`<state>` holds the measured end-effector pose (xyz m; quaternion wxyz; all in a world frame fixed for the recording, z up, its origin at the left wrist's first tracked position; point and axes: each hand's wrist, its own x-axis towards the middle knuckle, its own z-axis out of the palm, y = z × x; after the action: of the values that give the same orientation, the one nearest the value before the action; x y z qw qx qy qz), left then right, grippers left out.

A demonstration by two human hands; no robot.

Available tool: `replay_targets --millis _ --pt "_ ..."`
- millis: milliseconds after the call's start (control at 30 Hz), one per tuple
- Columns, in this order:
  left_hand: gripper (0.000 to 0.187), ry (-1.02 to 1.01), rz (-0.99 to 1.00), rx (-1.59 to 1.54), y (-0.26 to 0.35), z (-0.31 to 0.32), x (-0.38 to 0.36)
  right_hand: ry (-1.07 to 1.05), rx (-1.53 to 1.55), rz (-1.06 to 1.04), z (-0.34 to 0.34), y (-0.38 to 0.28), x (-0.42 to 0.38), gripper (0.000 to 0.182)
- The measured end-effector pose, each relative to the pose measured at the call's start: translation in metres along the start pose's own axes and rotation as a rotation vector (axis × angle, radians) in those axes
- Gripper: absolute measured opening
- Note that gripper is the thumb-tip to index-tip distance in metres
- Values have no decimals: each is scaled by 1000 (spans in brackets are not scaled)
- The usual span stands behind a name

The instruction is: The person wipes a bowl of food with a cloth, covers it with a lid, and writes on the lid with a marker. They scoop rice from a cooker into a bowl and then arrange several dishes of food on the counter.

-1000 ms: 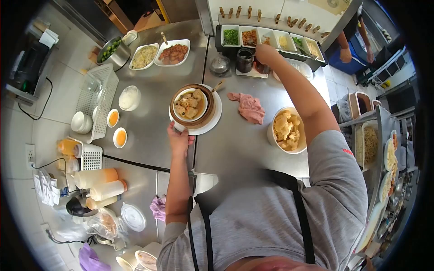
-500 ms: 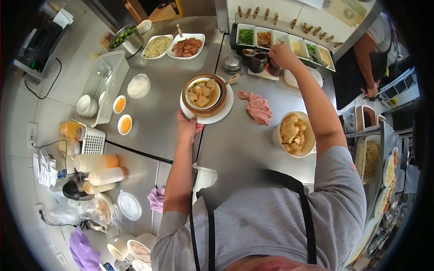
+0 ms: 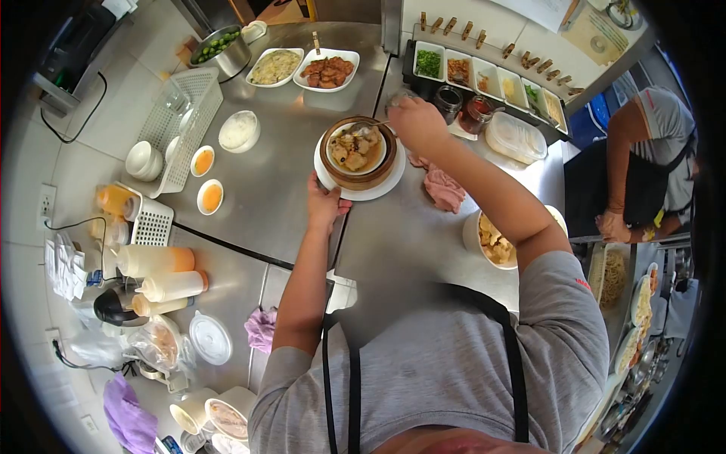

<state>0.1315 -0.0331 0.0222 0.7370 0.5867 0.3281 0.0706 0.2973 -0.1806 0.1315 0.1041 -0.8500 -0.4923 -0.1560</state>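
On a white plate point(image 3: 380, 190) stands a round bamboo steamer point(image 3: 368, 180) holding a white bowl of dumpling-like food point(image 3: 355, 149) in broth. My left hand point(image 3: 325, 204) touches the plate's near left edge, fingers spread along it. My right hand point(image 3: 417, 125) is closed round the handle of a metal spoon point(image 3: 366, 130), whose bowl end is over the far side of the food. Two dark sauce jars, one black point(image 3: 448, 102) and one red point(image 3: 476, 113), stand to the right of my right hand.
A pink cloth point(image 3: 443, 188) and a bucket of pale fried pieces point(image 3: 495, 246) lie to the right. Topping trays point(image 3: 489, 79) line the back. Two egg cups point(image 3: 210, 196) and a white basket point(image 3: 198, 129) are at left. Another person point(image 3: 635, 166) stands at right.
My right hand has moved left from the sauce jars to the steamer, bringing the spoon over the bowl. The other person has come further into view.
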Motion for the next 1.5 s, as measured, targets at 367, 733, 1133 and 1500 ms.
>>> replay_targets --millis 367,733,1133,1500 --pt "58 23 -43 17 4 3 -1 -184 -168 694 -55 137 -16 19" --pt "58 32 -50 25 5 3 -1 -483 -284 898 -37 158 -34 27" --pt "57 56 -42 51 7 5 -3 -327 94 868 -34 207 -105 36" --pt "57 34 -35 52 8 4 -4 -116 341 1006 -66 187 -130 36"
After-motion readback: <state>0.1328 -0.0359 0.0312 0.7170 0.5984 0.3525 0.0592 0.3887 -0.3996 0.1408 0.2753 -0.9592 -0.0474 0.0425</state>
